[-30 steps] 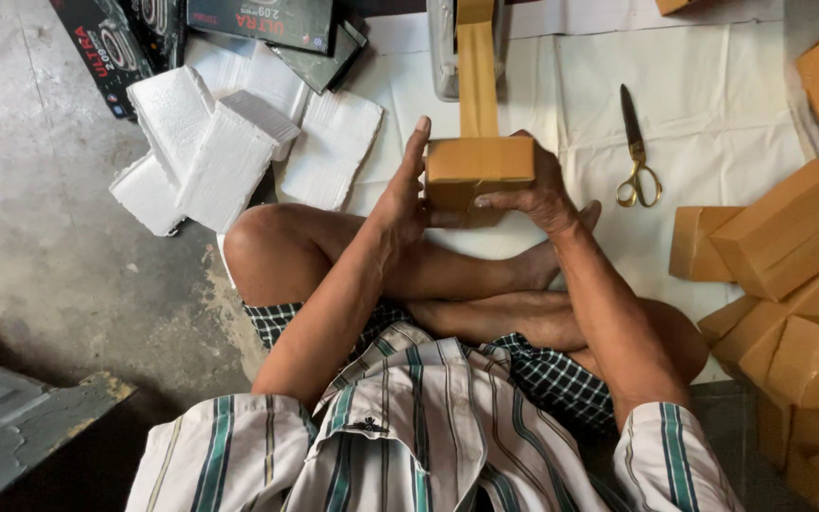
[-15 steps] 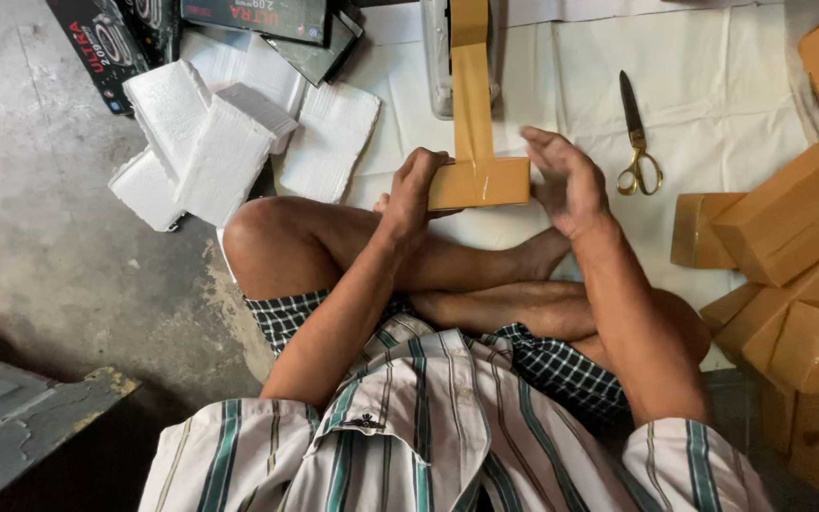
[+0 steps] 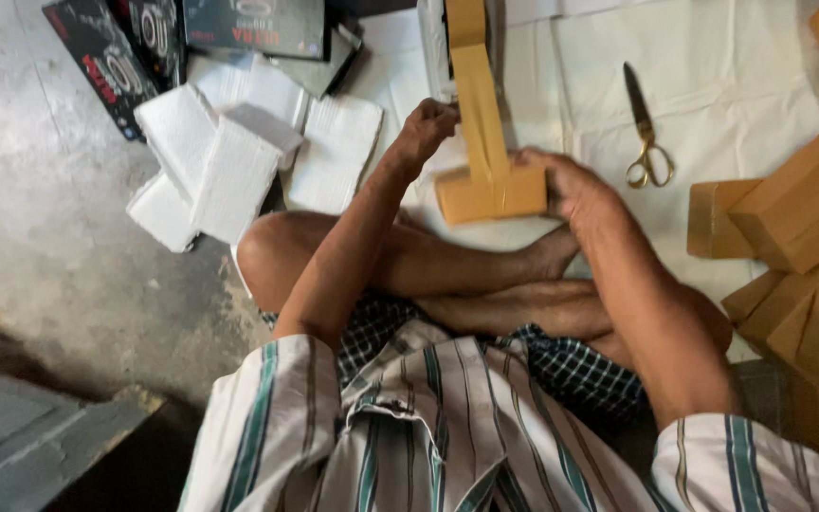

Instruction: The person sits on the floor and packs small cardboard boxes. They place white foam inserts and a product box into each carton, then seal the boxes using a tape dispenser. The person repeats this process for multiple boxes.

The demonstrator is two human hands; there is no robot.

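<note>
Brown tape-wrapped box [image 3: 490,194], resting on the white sheet [image 3: 571,85] before crossed legs, is clasped at its end by the right hand [image 3: 566,185] while the left hand [image 3: 426,128] pinches the tape strip [image 3: 478,95]; it looks light, stiff and slick, best gripped by its short ends.

The small tape-wrapped cardboard box [image 3: 490,194] is tan-brown, as is the strip of packing tape [image 3: 479,95] above it. The metal scissors [image 3: 645,133] have brass-gold handles. The foam slabs [image 3: 229,161] are white. The shirt [image 3: 428,436] is cream with green-and-brown stripes; the wrap cloth [image 3: 571,374] is dark blue-and-white check.
</note>
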